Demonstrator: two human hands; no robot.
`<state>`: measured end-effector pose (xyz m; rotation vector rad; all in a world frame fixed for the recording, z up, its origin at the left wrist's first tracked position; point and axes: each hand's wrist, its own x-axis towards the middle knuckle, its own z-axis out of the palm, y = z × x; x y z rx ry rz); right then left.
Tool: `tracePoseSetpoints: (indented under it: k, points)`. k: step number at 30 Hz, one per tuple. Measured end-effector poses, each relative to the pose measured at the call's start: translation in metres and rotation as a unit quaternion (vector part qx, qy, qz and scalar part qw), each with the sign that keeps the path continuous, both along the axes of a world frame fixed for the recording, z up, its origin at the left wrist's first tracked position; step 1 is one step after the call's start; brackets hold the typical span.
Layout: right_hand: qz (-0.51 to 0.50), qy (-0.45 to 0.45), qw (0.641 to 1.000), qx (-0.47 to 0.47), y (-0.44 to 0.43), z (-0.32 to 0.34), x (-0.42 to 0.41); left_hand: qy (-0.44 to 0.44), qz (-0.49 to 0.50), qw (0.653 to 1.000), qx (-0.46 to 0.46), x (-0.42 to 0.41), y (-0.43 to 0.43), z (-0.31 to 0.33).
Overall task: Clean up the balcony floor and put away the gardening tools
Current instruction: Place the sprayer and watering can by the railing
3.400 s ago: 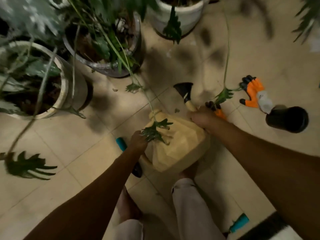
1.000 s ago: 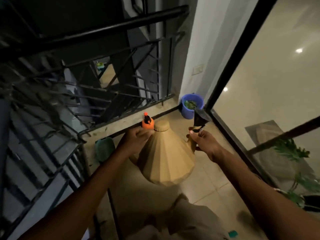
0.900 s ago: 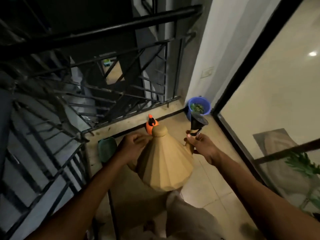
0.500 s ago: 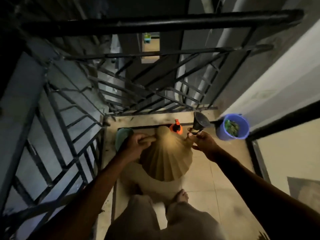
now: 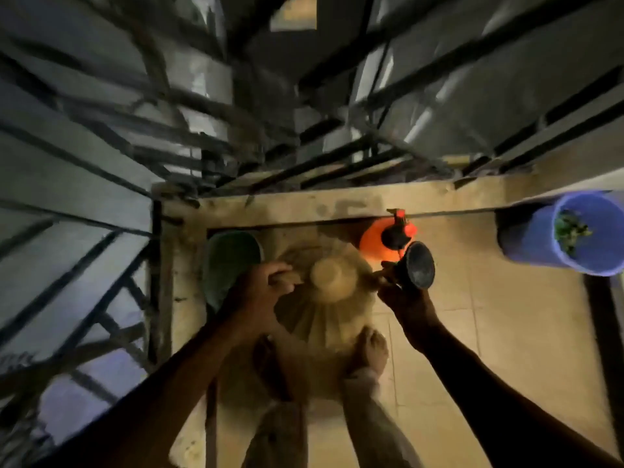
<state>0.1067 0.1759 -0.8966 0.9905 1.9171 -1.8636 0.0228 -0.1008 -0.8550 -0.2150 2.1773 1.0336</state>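
Head view, blurred and dim: a tan faceted plastic watering can [image 5: 324, 298] is low in the balcony corner, between a green plastic tub [image 5: 229, 255] and an orange spray bottle with a black nozzle [image 5: 373, 246]. The left hand [image 5: 263, 288] curls its fingers round the can's handle, and the right hand [image 5: 401, 295] pinches the spout just under the black funnel-shaped rose [image 5: 418, 265]. That rose sits very near the spray bottle, so lowering carelessly could probably tip the bottle. The can's base is just beside the bare feet [image 5: 369, 349] and might land on toes. Whether it touches the tiled floor [image 5: 489, 332] I cannot tell. Counted: one can, one tub, one spray bottle, one blue pot holding greenery [image 5: 533, 241], two hands, two feet.
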Motion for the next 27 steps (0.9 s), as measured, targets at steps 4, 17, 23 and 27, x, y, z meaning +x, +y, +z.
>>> tracePoseSetpoints:
  k: [4, 17, 23, 27]
  points:
    - [-0.046, -0.019, 0.998, -0.024, -0.015, -0.119, -0.012, 0.009, -0.016, 1.0, -0.012, -0.022, 0.0, -0.12]
    - [-0.061, 0.022, 0.997, -0.049, -0.025, -0.228, -0.029, 0.064, -0.081, 0.994, -0.036, -0.047, 0.001, -0.259]
    - [-0.058, 0.031, 0.996, -0.054, -0.027, -0.239, -0.026, 0.095, -0.133, 0.984, -0.066, -0.063, 0.0, -0.268]
    - [-0.053, 0.012, 0.997, -0.056, -0.023, -0.252, -0.023, 0.099, -0.144, 0.982, -0.076, -0.067, 0.004, -0.269]
